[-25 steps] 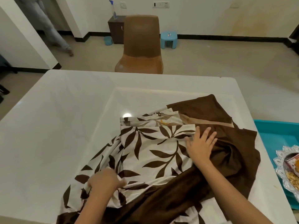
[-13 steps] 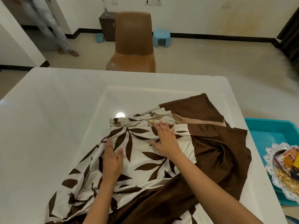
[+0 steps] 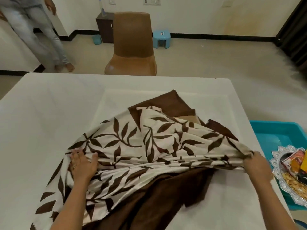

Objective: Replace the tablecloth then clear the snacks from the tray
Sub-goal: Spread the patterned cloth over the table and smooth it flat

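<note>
Nearest the camera, the leaf-print tablecloth (image 3: 132,143) lies in a bunched, half-opened heap on the near part of the white table (image 3: 49,113). Its brown border and underside show in folds at the front and at the back. It is on the table but not spread: most of the table top, to the left and beyond, is uncovered, so I judge the replacing step to be in its middle, with the opening out and squaring to the edges left to do.

The left hand (image 3: 83,165) lies open and flat on the cloth's left part, fingers spread, pressing it down. The right hand (image 3: 255,163) has its fingers curled round a gathered fold at the cloth's right end, which is drawn taut between the two hands.

Just beside the table on the right, a silver tray (image 3: 276,170) rests on a teal tub (image 3: 274,135). The snacks (image 3: 295,161) are in it, packets and loose bits, so clearing looks not yet begun.

Farther off stand a brown chair (image 3: 132,47) and a blue stool (image 3: 162,38).
</note>
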